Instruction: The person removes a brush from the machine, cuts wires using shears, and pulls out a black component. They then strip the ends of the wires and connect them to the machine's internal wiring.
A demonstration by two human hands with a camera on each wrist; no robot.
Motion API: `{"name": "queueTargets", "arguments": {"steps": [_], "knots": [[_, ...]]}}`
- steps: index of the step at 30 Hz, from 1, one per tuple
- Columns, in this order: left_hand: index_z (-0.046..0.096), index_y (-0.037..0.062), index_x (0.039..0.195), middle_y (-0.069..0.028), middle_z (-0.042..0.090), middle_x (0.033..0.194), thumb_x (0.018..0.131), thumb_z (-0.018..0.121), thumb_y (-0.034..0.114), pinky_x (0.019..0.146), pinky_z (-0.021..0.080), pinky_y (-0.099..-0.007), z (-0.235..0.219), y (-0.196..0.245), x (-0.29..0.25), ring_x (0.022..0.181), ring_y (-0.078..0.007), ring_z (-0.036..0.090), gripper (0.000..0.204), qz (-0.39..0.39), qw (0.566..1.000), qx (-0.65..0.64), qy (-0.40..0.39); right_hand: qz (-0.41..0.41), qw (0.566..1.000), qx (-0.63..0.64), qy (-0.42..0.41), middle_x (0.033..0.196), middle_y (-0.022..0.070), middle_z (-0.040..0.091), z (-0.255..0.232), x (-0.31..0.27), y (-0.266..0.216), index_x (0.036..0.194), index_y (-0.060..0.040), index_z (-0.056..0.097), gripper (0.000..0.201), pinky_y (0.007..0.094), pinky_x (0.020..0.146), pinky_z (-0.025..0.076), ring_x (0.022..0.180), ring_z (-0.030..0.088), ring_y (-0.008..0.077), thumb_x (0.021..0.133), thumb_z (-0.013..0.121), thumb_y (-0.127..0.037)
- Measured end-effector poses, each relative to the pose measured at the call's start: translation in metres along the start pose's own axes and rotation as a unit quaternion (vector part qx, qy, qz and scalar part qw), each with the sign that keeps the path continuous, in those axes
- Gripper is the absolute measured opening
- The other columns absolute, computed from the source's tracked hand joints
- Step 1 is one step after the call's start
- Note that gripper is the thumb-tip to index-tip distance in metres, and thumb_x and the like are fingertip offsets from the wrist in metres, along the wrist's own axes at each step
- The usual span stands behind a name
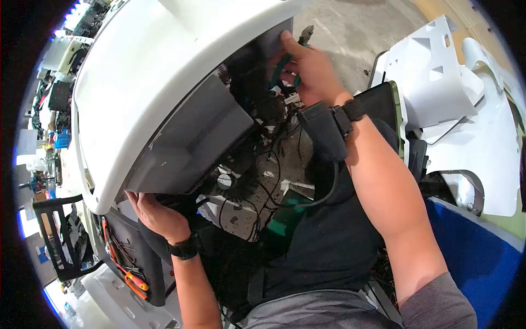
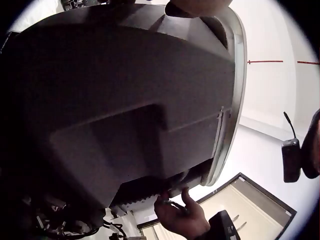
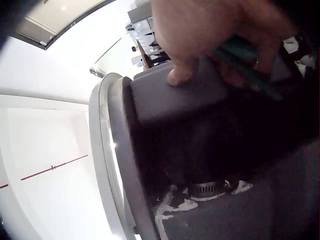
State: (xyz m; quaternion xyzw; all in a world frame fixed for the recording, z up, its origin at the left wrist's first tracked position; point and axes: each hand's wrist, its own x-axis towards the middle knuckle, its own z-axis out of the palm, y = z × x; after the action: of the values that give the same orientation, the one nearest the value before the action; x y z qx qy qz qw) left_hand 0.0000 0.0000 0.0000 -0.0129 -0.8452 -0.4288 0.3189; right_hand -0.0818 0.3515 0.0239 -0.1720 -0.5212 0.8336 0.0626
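Observation:
A large white curved shell (image 1: 137,66) with a dark grey inner panel (image 1: 186,137) fills the upper left of the head view. My left hand (image 1: 160,219) touches the panel's lower left corner, its fingers stretched up to the edge. At the far end, my right hand (image 1: 316,71) holds pliers with green handles (image 3: 245,67) in curled fingers. Its thumb (image 3: 181,75) presses on the grey panel. Behind the panel's edge, the right wrist view shows a slotted metal hose clamp (image 3: 207,188) with whitish residue around it. The panel's underside (image 2: 135,85) faces the left wrist view.
Loose dark cables (image 1: 274,181) and debris lie below, between the legs. Screwdrivers and other hand tools (image 1: 131,279) sit on a dark surface at lower left. White moulded parts (image 1: 427,71) stand at the right, above a blue surface (image 1: 471,263). A black frame (image 1: 60,236) stands at far left.

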Motion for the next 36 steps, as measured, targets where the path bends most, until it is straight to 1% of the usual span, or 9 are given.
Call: {"name": "queueTargets", "arguments": {"steps": [2, 6, 21, 24, 26, 27, 28, 29, 36], "knots": [[0.048, 0.0017, 0.115, -0.0177, 0.039, 0.131, 0.088, 0.043, 0.009, 0.092, 0.038, -0.0309, -0.005, 0.000, -0.002, 0.106, -0.0238, 0.049, 0.029, -0.064, 0.996, -0.060, 0.013, -0.005, 1.000, -0.002, 0.029, 0.070, 0.0072, 0.058, -0.007, 0.005, 0.004, 0.085, -0.0020, 0.061, 0.038, 0.0293, 0.050, 0.041, 0.056, 0.053, 0.0160, 0.077, 0.065, -0.039], [0.037, -0.0086, 0.126, -0.0163, 0.046, 0.124, 0.085, 0.039, 0.005, 0.096, 0.033, -0.0301, 0.013, 0.037, 0.005, 0.112, -0.0215, 0.046, 0.044, -0.202, 0.954, -0.202, 0.094, 0.004, 0.999, -0.042, -0.017, 0.079, 0.0088, 0.061, -0.012, 0.018, -0.001, 0.092, -0.0026, 0.056, 0.034, 0.0333, 0.065, 0.046, 0.072, 0.058, 0.0205, 0.082, 0.061, -0.035], [0.037, -0.0082, 0.127, -0.0158, 0.045, 0.127, 0.082, 0.039, -0.004, 0.098, 0.031, -0.0289, 0.031, 0.055, -0.003, 0.116, -0.0209, 0.044, 0.045, -0.135, 0.965, -0.224, -0.037, -0.029, 0.998, -0.041, 0.048, 0.096, 0.0088, 0.053, 0.003, 0.039, -0.020, 0.101, -0.0018, 0.050, 0.051, 0.0331, 0.079, 0.047, 0.088, 0.051, 0.0187, 0.082, 0.056, -0.048], [0.033, -0.0081, 0.129, -0.0184, 0.040, 0.131, 0.080, 0.038, -0.008, 0.100, 0.028, -0.0292, 0.033, 0.057, -0.005, 0.121, -0.0225, 0.040, 0.049, -0.148, 0.948, -0.276, -0.066, -0.093, 0.964, -0.247, 0.005, 0.100, 0.0094, 0.052, -0.047, 0.085, 0.009, 0.101, -0.0009, 0.046, 0.049, 0.0366, 0.077, 0.047, 0.089, 0.051, 0.0195, 0.083, 0.055, -0.045], [0.033, -0.0072, 0.129, -0.0184, 0.038, 0.133, 0.078, 0.037, -0.010, 0.100, 0.028, -0.0284, 0.038, 0.057, -0.009, 0.123, -0.0218, 0.037, 0.052, -0.140, 0.952, -0.258, -0.085, -0.096, 0.974, -0.207, 0.004, 0.097, 0.0080, 0.053, -0.084, 0.096, 0.025, 0.100, -0.0023, 0.047, 0.044, 0.0361, 0.075, 0.045, 0.085, 0.052, 0.0195, 0.083, 0.055, -0.043], [0.036, -0.0066, 0.128, -0.0175, 0.042, 0.130, 0.077, 0.039, -0.008, 0.099, 0.029, -0.0271, 0.038, 0.063, -0.010, 0.121, -0.0206, 0.040, 0.051, -0.137, 0.957, -0.243, -0.084, 0.061, 0.991, -0.020, 0.114, 0.096, 0.0080, 0.053, -0.036, 0.039, -0.007, 0.100, -0.0022, 0.047, 0.043, 0.0350, 0.077, 0.042, 0.085, 0.052, 0.0194, 0.084, 0.055, -0.041], [0.038, -0.0051, 0.127, -0.0180, 0.044, 0.128, 0.076, 0.040, -0.007, 0.098, 0.030, -0.0269, 0.039, 0.062, -0.012, 0.120, -0.0206, 0.042, 0.052, -0.129, 0.959, -0.234, -0.089, 0.074, 0.989, -0.030, 0.125, 0.095, 0.0085, 0.054, -0.041, 0.032, -0.006, 0.101, -0.0019, 0.047, 0.040, 0.0371, 0.081, 0.041, 0.087, 0.052, 0.0205, 0.085, 0.054, -0.038], [0.039, -0.0035, 0.127, -0.0185, 0.046, 0.126, 0.075, 0.042, -0.005, 0.097, 0.032, -0.0266, 0.041, 0.059, -0.014, 0.118, -0.0207, 0.044, 0.052, -0.121, 0.962, -0.227, -0.095, 0.056, 0.981, -0.016, 0.187, 0.081, 0.0086, 0.059, -0.034, 0.020, -0.007, 0.093, 0.0005, 0.051, 0.036, 0.0309, 0.058, 0.046, 0.067, 0.054, 0.0198, 0.086, 0.051, -0.035], [0.047, -0.0003, 0.120, -0.0211, 0.043, 0.128, 0.070, 0.046, -0.004, 0.099, 0.032, -0.0319, 0.047, 0.065, -0.024, 0.120, -0.0280, 0.042, 0.051, -0.047, 0.971, -0.189, -0.142, 0.059, 0.988, 0.005, 0.140, 0.103, 0.0121, 0.053, -0.078, -0.001, -0.006, 0.107, -0.0028, 0.047, 0.032, 0.0399, 0.087, 0.043, 0.097, 0.052, 0.0247, 0.083, 0.053, -0.023]]}}
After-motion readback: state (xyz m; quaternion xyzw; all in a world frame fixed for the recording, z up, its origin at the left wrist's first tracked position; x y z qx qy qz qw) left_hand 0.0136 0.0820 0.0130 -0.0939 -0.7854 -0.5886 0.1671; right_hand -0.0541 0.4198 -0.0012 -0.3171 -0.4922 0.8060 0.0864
